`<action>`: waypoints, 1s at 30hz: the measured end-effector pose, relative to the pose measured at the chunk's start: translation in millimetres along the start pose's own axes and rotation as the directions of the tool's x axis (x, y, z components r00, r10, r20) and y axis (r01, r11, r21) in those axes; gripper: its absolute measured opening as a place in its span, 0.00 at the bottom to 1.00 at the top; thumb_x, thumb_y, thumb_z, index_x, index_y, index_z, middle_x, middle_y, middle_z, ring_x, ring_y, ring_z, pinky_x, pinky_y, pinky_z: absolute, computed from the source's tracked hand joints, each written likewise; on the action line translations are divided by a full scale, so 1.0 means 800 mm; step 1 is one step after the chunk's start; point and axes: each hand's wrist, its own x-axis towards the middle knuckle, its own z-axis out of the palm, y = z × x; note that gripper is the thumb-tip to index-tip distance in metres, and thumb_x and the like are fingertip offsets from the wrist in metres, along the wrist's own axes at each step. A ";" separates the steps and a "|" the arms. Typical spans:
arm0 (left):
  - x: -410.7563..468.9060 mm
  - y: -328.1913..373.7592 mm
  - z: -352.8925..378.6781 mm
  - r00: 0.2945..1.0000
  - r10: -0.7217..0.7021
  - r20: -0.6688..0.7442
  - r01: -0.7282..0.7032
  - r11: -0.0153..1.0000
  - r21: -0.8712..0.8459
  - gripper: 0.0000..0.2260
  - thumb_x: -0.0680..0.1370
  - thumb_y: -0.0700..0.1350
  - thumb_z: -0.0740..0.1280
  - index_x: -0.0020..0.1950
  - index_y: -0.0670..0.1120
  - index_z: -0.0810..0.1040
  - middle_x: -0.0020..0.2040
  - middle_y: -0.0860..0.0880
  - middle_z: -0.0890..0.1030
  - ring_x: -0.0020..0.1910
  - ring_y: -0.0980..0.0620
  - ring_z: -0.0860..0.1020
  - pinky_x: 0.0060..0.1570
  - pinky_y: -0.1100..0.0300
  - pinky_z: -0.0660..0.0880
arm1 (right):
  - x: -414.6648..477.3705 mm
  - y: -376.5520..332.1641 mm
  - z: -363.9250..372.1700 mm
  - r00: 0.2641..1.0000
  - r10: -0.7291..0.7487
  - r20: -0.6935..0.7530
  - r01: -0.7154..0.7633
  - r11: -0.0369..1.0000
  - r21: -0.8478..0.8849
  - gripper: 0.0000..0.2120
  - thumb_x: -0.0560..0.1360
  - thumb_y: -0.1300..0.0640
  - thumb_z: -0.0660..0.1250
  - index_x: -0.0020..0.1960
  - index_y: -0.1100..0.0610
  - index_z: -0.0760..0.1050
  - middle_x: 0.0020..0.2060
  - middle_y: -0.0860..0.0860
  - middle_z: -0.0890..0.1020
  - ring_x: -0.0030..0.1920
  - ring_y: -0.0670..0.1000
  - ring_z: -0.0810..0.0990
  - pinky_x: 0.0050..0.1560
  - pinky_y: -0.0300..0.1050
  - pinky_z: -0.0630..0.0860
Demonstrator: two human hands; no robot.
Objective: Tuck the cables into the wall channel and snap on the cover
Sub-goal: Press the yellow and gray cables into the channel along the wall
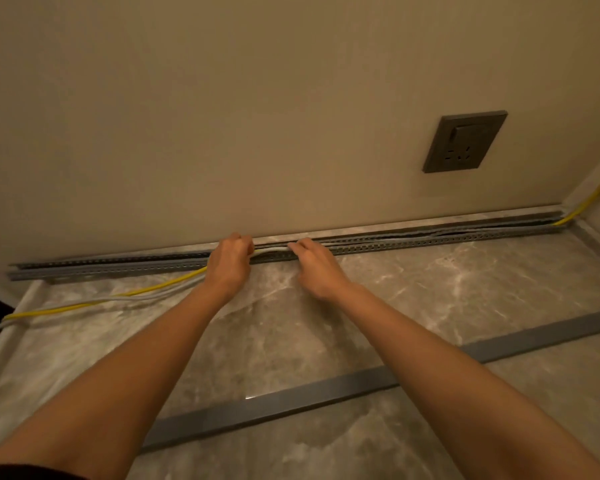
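Note:
A long grey slotted channel runs along the foot of the wall on the marble surface. To the right of my hands the cables lie inside it. My left hand and my right hand both pinch the cable bundle at the channel's middle, where a white cable arches between them. Left of my hands a yellow cable and white cables trail loose over the surface to the left edge. The grey cover strip lies flat and diagonal under my forearms.
A dark grey wall socket is set in the beige wall at the upper right. The yellow cable leaves the channel's right end and climbs the corner. The marble surface drops off at the left edge.

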 end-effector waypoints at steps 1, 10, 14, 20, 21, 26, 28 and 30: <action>0.001 -0.010 -0.002 1.000 0.017 -0.001 -0.017 1.000 0.000 0.05 0.75 0.34 0.63 0.49 0.37 0.77 0.53 0.36 0.78 0.52 0.36 0.77 0.47 0.46 0.74 | 0.004 -0.011 0.005 1.000 0.008 -0.005 -0.008 1.000 -0.007 0.25 0.73 0.68 0.61 0.70 0.64 0.66 0.66 0.60 0.71 0.66 0.60 0.70 0.69 0.50 0.66; 0.000 -0.066 0.002 0.928 0.367 -0.068 -0.367 0.930 0.005 0.10 0.70 0.28 0.63 0.50 0.33 0.77 0.46 0.30 0.80 0.44 0.32 0.79 0.39 0.45 0.76 | 0.012 -0.045 0.028 0.982 0.177 -0.067 -0.181 0.982 -0.053 0.24 0.76 0.66 0.59 0.72 0.62 0.62 0.68 0.61 0.64 0.64 0.61 0.70 0.65 0.51 0.68; 0.011 -0.071 -0.004 0.908 0.413 -0.068 -0.411 0.911 0.031 0.09 0.67 0.27 0.67 0.45 0.34 0.79 0.44 0.33 0.80 0.42 0.35 0.80 0.35 0.47 0.78 | 0.012 -0.055 0.029 0.968 0.247 -0.037 -0.250 0.956 -0.152 0.28 0.77 0.61 0.59 0.76 0.61 0.55 0.71 0.61 0.61 0.68 0.62 0.65 0.72 0.52 0.60; 0.008 -0.067 -0.005 0.898 0.441 -0.009 -0.434 0.887 0.160 0.07 0.57 0.28 0.73 0.30 0.36 0.78 0.28 0.39 0.78 0.25 0.40 0.78 0.20 0.58 0.73 | 0.014 -0.060 0.035 0.973 0.227 -0.037 -0.230 0.950 -0.210 0.30 0.75 0.59 0.59 0.75 0.64 0.55 0.69 0.59 0.65 0.68 0.60 0.66 0.72 0.50 0.60; 0.005 -0.065 -0.006 0.902 0.432 0.010 -0.427 0.887 0.173 0.10 0.54 0.29 0.76 0.29 0.37 0.78 0.27 0.40 0.78 0.24 0.41 0.77 0.18 0.60 0.71 | 0.012 -0.058 0.035 0.975 0.218 -0.034 -0.220 0.953 -0.208 0.30 0.76 0.58 0.59 0.75 0.64 0.55 0.69 0.59 0.66 0.68 0.59 0.66 0.72 0.49 0.60; -0.003 -0.052 -0.008 0.915 0.400 0.043 -0.399 0.889 0.225 0.15 0.50 0.33 0.80 0.31 0.39 0.79 0.27 0.42 0.78 0.23 0.43 0.78 0.15 0.62 0.70 | 0.013 -0.045 0.031 0.987 0.159 -0.034 -0.163 0.965 -0.205 0.27 0.74 0.57 0.60 0.72 0.58 0.61 0.63 0.59 0.72 0.63 0.60 0.71 0.69 0.51 0.63; -0.006 -0.047 -0.004 0.907 0.412 0.088 -0.421 0.872 0.251 0.13 0.55 0.33 0.79 0.36 0.39 0.81 0.33 0.41 0.81 0.26 0.42 0.80 0.18 0.60 0.72 | 0.015 -0.041 0.029 0.988 0.154 -0.013 -0.153 0.966 -0.207 0.28 0.74 0.56 0.60 0.73 0.56 0.61 0.64 0.58 0.71 0.64 0.60 0.70 0.69 0.53 0.63; -0.010 -0.043 0.000 0.897 0.431 0.104 -0.441 0.850 0.287 0.16 0.52 0.36 0.81 0.36 0.42 0.82 0.32 0.44 0.81 0.21 0.45 0.79 0.15 0.63 0.70 | 0.016 -0.037 0.028 0.990 0.140 0.013 -0.133 0.962 -0.240 0.27 0.75 0.55 0.60 0.73 0.55 0.61 0.65 0.58 0.69 0.65 0.61 0.68 0.72 0.54 0.60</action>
